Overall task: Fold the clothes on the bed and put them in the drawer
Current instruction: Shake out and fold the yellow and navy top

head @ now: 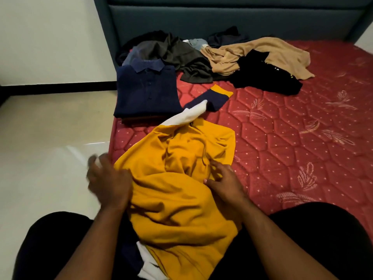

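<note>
Head view: soft, rumpled mustard-yellow shirt (181, 178) with white and navy sleeve bands, bunched on quilted red mattress (292, 138) between both hands. Left hand (109, 178) blurred at shirt's left edge, fingers curled over the fabric, gripping it. Right hand (224, 178) resting on the cloth, fingers bent, pinching a crease. Beyond the left hand, neatly squared navy polo (147, 91); further off, loose heap of clothes (212, 57)

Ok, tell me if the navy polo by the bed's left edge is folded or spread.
Folded. The navy polo lies as a neat rectangle, collar on top and placket centred, atop another folded garment on the mattress.
</note>
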The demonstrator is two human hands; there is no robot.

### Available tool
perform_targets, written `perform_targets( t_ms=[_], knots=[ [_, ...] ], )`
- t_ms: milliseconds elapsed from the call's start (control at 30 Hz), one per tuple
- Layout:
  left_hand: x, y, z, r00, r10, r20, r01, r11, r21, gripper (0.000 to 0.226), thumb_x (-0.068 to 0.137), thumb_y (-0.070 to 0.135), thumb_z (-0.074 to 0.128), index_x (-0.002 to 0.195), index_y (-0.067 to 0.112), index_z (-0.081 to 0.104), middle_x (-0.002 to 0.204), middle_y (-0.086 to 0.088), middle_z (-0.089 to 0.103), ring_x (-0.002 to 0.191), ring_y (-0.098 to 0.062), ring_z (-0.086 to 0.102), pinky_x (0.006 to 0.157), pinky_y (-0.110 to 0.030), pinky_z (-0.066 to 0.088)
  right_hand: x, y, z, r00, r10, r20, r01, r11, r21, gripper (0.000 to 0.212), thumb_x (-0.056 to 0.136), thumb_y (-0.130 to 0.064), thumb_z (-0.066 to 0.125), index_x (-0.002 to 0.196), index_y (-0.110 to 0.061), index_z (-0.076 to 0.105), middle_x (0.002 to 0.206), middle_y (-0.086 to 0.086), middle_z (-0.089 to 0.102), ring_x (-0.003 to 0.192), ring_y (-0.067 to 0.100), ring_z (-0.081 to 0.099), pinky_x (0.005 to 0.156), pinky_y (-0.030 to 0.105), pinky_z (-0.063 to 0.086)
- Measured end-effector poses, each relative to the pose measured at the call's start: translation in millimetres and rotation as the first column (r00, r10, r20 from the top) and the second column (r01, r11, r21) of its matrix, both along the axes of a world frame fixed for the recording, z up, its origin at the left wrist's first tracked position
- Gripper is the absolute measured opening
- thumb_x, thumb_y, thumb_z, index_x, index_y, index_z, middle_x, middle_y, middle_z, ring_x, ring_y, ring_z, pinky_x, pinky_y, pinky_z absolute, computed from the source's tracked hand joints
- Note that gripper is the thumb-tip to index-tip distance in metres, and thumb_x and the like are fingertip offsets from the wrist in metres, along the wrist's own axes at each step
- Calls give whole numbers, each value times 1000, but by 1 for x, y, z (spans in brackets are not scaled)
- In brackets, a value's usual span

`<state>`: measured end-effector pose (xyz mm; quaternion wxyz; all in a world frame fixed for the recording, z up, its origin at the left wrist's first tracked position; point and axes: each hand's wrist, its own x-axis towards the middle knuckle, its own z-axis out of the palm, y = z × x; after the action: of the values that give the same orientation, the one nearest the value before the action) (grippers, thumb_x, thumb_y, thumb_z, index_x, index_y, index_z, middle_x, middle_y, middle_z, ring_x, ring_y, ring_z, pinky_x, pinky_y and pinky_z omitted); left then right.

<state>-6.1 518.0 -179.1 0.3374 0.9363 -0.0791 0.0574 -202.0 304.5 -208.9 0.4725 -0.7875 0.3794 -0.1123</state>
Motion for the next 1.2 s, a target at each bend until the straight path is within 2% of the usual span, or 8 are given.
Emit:
perform_targets(
  t_ms=[100, 200, 333, 467, 633, 933, 1067, 1200],
  knots=[
    [-6, -41, 19, 816, -558, 151, 578, 799, -169, 44, 84, -8, 56, 123, 12, 59, 129, -11, 59, 116, -20, 54, 102, -39, 44, -3, -5, -4, 951, -303, 57, 307, 948, -84, 68, 70, -20, 83, 130, -22, 50, 120, -4, 49, 109, 15, 49, 95, 34, 46],
    [-5, -91, 40, 568, -822, -40, 801, 563, -203, 40, 86, -14, 48, 114, 7, 68, 119, 0, 64, 92, 10, 54, 91, -7, 43, 1, -5, -7, 896, -442, -39, 429, 839, 335, 57, 66, -19, 85, 113, -21, 52, 106, 10, 64, 93, 30, 65, 81, 49, 56],
    [29, -150, 28, 345, -829, -440, 894, 433, -115, 48, 87, -13, 47, 130, 6, 60, 135, -9, 57, 121, -17, 56, 104, -26, 43, 19, 10, 12, 963, -209, -172, 270, 772, 576, 17, 79, -19, 78, 85, -16, 63, 83, 7, 65, 75, 20, 60, 65, 27, 48],
    [83, -151, 9, 688, -599, -411, 726, 575, 378, 75, 89, 34, 65, 151, 17, 26, 156, -12, 27, 142, -35, 27, 114, -45, 29, 34, 11, 9, 953, -264, -147, 302, 829, 470, 23, 86, -11, 68, 70, -17, 52, 66, 3, 54, 62, 16, 47, 59, 28, 36],
    [66, -94, 0, 877, -291, -381, 437, 813, 385, 88, 91, 59, 52, 155, 22, 5, 160, -14, 12, 145, -43, 15, 111, -60, 27, 15, 23, 8, 901, -385, -201, 433, 822, 370, 37, 67, -22, 85, 89, -17, 57, 87, 6, 64, 84, 23, 61, 77, 36, 51],
    [97, -127, 13, 730, -499, -467, 653, 306, 693, 68, 83, 54, 60, 145, 43, 32, 155, -11, 21, 141, -45, 19, 110, -60, 24, 53, -29, 52, 946, -319, -62, 288, 733, 617, 18, 86, 0, 62, 85, -17, 60, 81, 10, 67, 72, 24, 62, 65, 37, 52],
    [112, -165, 48, 563, -528, -636, 826, 397, 401, 61, 59, 67, 53, 97, 23, 69, 115, -9, 65, 116, -34, 54, 100, -45, 42, 68, -123, 116, 898, -427, 101, 402, 893, 201, 31, 83, 5, 50, 66, -20, 43, 58, 1, 44, 59, 17, 42, 41, 25, 30],
    [123, -216, 154, 691, -714, -116, 710, 700, -75, 18, 84, 22, 64, 74, 20, 49, 73, 4, 50, 81, -23, 57, 61, -29, 36, 79, -195, 246, 849, -374, 373, 483, 835, -262, 27, 78, 1, 53, 71, -25, 47, 70, -5, 53, 70, 17, 52, 62, 31, 43]
  ],
)
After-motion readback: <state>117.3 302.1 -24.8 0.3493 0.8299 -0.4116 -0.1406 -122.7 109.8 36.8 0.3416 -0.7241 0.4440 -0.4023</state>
